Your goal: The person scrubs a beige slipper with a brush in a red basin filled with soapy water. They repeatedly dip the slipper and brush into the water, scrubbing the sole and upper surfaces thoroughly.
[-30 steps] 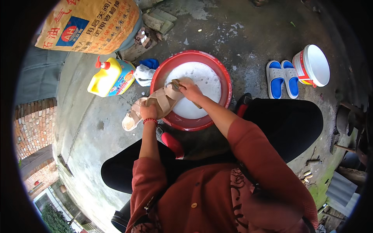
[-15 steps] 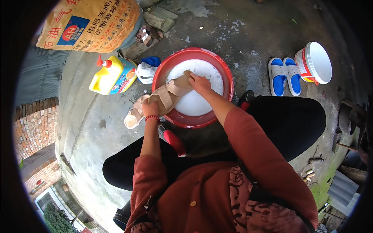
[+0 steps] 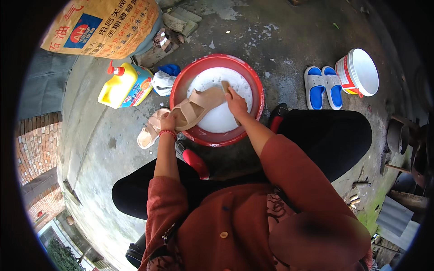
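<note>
Over the red basin of foamy water I hold a beige strappy sandal, slanting from lower left to upper right. My left hand is closed around its strap end, left of the basin's rim. A second beige sandal lies on the ground just beyond that hand. My right hand grips a tan, wooden-looking brush beside the sandal's other end, above the suds. Bristles are hidden from view.
A yellow detergent jug with a red pump stands left of the basin, with a white and blue cloth between. To the right are blue-and-white slippers and a white bucket. A large printed brown cover sits at far left.
My right hand has moved slightly down and away from the sandal's end, and more of the brush shows. My left hand keeps its hold. The whole view has shifted slightly.
</note>
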Motion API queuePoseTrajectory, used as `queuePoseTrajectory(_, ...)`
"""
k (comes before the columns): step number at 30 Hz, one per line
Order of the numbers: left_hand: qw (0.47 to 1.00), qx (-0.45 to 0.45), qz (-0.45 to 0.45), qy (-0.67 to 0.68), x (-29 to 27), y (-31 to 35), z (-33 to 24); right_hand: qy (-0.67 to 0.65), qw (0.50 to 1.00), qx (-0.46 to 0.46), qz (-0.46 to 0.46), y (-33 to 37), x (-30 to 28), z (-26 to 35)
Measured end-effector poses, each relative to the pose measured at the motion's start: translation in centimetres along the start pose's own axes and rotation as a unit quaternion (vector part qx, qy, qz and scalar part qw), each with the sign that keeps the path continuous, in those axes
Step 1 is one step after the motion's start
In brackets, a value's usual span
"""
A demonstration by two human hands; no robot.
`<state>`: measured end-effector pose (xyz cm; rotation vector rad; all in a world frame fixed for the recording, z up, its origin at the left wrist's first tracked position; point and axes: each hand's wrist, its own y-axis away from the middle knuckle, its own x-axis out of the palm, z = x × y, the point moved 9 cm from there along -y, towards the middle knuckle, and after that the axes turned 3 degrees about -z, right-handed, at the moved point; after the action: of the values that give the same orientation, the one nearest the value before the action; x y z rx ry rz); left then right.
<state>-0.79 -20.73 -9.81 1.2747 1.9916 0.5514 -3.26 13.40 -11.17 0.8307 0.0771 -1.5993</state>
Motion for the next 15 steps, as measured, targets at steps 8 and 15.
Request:
queuePoseTrajectory(8,0.965,-0.043,0.189,0.178,6.5,11.0,-7.1,-0.183,0.983,-0.008,0.008,-1.5,-0.3,1.9)
queuePoseTrajectory(15,0.955,0.250,0.109,-0.113,6.9,12.9,-10.2,-0.166,0.985,-0.040,0.021,-1.9,2.4,3.6)
